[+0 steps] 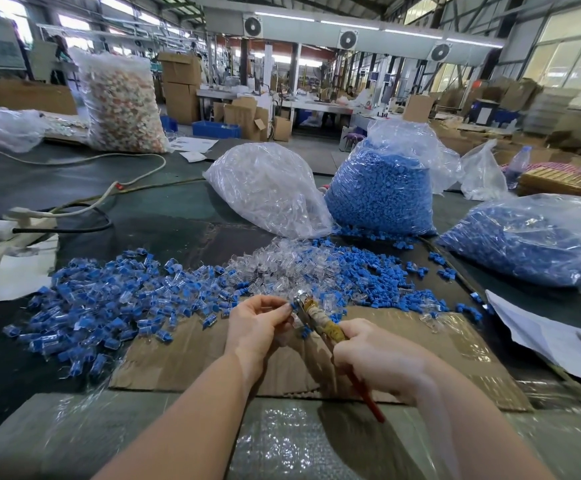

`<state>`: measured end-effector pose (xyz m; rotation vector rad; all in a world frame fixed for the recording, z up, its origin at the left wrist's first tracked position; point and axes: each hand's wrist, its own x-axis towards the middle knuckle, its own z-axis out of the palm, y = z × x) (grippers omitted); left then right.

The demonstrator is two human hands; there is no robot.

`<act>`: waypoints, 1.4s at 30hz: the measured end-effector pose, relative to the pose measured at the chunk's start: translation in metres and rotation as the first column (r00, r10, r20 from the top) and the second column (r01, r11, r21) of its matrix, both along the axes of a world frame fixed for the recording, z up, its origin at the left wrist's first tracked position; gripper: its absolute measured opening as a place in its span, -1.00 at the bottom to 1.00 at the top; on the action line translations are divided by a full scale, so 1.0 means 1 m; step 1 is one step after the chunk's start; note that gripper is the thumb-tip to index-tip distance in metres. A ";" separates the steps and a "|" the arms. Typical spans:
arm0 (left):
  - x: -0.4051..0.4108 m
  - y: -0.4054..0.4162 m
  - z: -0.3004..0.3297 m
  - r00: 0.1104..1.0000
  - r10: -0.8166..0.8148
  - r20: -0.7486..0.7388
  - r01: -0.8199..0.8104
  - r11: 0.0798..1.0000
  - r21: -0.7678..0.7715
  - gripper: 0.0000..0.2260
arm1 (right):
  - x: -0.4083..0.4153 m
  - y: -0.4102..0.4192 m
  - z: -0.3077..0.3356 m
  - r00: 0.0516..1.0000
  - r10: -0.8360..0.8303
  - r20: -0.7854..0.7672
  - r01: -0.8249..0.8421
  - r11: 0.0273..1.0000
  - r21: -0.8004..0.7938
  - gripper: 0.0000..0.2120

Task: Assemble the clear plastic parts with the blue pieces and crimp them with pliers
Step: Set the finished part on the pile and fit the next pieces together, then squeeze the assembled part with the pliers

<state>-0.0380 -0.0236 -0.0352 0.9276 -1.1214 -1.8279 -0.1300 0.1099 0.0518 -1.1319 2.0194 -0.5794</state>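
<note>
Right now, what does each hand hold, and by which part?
The right hand holds the pliers by the handles. The left hand pinches a small part at the pliers' tip; which part of it cannot be told.

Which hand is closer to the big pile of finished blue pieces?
Left. The left hand sits right beside the pile of finished blue pieces; the right hand, holding the pliers, is farther away.

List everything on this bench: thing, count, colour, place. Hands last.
Assembled pieces: heap, blue and clear, left.
Loose clear parts: pile, centre.
Loose blue pieces: scatter, centre-right.
Bag of clear parts: one, behind the piles.
Bags of blue pieces: two, right.
Cardboard sheet: one, brown, under the hands.
Pliers: one, red handle tip.
Left hand: pinches a piece at the pliers' head.
Right hand: grips the pliers.
</note>
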 end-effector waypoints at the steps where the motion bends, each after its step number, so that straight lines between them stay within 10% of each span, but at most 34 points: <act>1: 0.000 0.000 0.000 1.000 0.006 0.001 -0.006 1.000 0.001 -0.89 | 0.001 0.000 0.001 1.000 0.006 -0.010 -0.006 1.000 0.001 -0.86; 25: 0.004 0.003 0.001 0.996 -0.001 0.095 0.008 0.997 -0.076 -0.92 | 0.005 -0.008 -0.014 0.979 0.088 -0.186 -0.093 0.995 -0.019 -0.79; 32: 0.004 0.005 0.004 0.999 0.021 0.027 -0.020 1.000 -0.019 -0.94 | -0.002 -0.001 -0.027 0.988 -0.124 0.096 0.145 0.957 -0.253 -0.83; 37: 0.009 0.007 0.008 0.996 0.077 0.038 -0.074 0.995 -0.069 -0.92 | -0.032 -0.004 -0.048 0.853 -0.350 -0.388 0.252 0.926 -0.281 -0.59; 42: 0.034 -0.022 0.020 0.821 0.384 0.422 -0.063 0.796 -0.601 -0.89 | -0.054 0.001 -0.064 0.692 -0.365 -0.622 0.314 0.929 -0.196 -0.56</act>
